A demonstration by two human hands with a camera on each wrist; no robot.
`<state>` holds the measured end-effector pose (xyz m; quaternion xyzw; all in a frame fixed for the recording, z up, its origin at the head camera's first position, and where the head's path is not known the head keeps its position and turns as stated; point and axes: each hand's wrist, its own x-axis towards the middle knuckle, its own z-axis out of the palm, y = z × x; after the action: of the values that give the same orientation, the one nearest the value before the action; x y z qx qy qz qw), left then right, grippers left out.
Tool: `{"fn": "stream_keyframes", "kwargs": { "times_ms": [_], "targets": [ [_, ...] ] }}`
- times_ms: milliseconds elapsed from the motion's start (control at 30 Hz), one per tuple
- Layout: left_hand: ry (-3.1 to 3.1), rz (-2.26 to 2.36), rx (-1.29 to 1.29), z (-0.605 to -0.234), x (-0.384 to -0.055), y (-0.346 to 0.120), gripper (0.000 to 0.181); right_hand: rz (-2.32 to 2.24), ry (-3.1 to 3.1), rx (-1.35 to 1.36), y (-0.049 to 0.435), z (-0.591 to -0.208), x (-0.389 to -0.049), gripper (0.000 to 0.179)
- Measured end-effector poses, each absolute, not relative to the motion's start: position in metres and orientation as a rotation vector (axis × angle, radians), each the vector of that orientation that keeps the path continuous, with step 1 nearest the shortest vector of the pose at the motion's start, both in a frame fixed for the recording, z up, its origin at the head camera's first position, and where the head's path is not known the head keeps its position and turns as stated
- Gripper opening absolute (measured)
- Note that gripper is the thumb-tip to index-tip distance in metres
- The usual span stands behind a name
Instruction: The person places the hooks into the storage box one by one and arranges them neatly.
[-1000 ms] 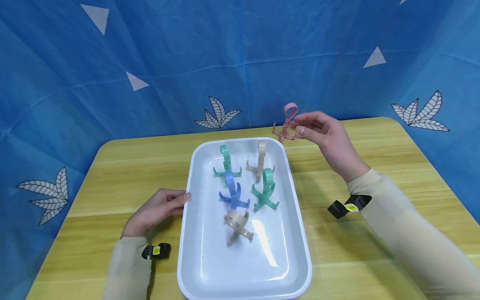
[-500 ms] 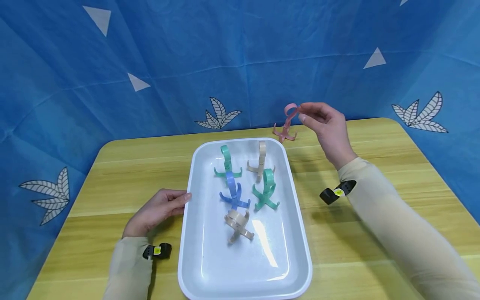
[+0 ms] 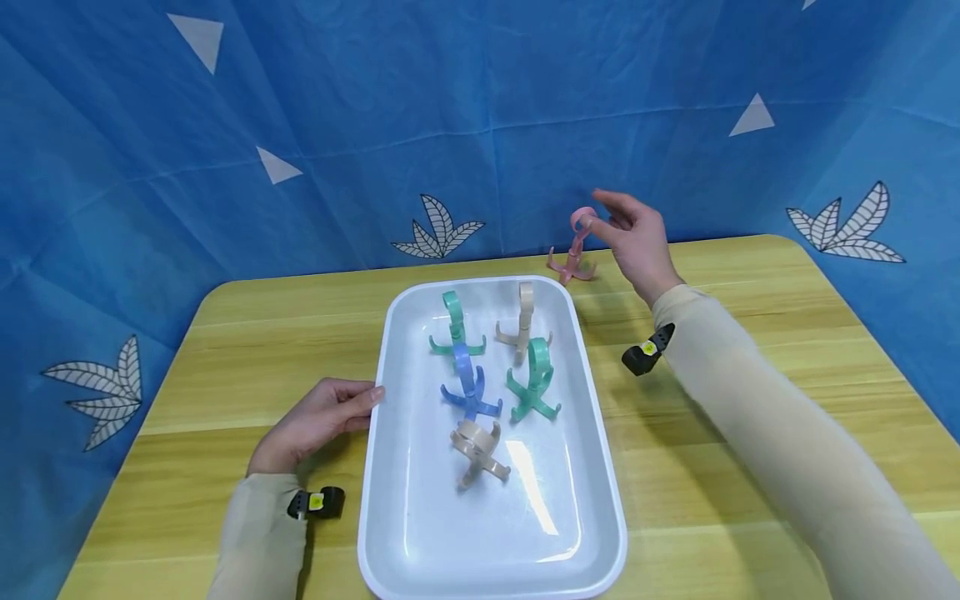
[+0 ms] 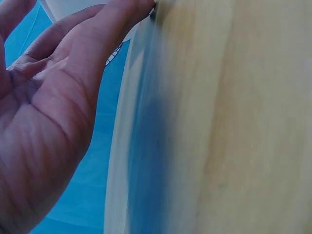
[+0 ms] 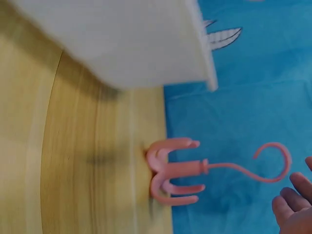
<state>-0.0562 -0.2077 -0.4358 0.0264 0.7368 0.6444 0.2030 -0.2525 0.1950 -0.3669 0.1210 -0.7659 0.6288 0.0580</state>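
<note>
A pink four-armed hook hanger (image 3: pixel 573 265) stands upright on its prongs at the table's back edge, curled hook on top. My right hand (image 3: pixel 639 243) is beside that curl, fingers spread apart; in the right wrist view a small gap separates the fingers from the pink hook hanger (image 5: pixel 181 169). With thumb on the rim, my left hand (image 3: pixel 318 418) holds the left side of the white tray (image 3: pixel 601 433); its other fingers are partly hidden. Inside stand two green hangers (image 3: pixel 457 329) (image 3: pixel 536 387), a blue one (image 3: pixel 469 387) and two beige ones (image 3: pixel 523 321) (image 3: pixel 480 450).
The wooden table (image 3: pixel 262 333) extends on both sides of the tray. A blue cloth (image 3: pixel 360 100) with white leaves and triangles hangs directly behind its back edge. The tray's near half shows bare bottom.
My right hand has let go of the pink hook hanger's stem and risen to its curl, with the fingers now spread apart. The hanger stays put; my left hand keeps its place on the tray.
</note>
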Motion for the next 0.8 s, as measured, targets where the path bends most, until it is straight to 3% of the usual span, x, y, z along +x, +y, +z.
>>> {"fn": "stream_keyframes", "kwargs": {
  "times_ms": [300, 800],
  "targets": [
    [2.067, 1.780, 0.033, -0.433, -0.056, -0.207, 0.050, 1.854, -2.420, 0.279, 0.189, -0.380, -0.270, 0.060],
    [2.046, 1.787, 0.050, -0.435, -0.057, -0.208, 0.051, 1.788, -2.454, 0.188, 0.183, -0.376, -0.273, 0.047]
  ]
}}
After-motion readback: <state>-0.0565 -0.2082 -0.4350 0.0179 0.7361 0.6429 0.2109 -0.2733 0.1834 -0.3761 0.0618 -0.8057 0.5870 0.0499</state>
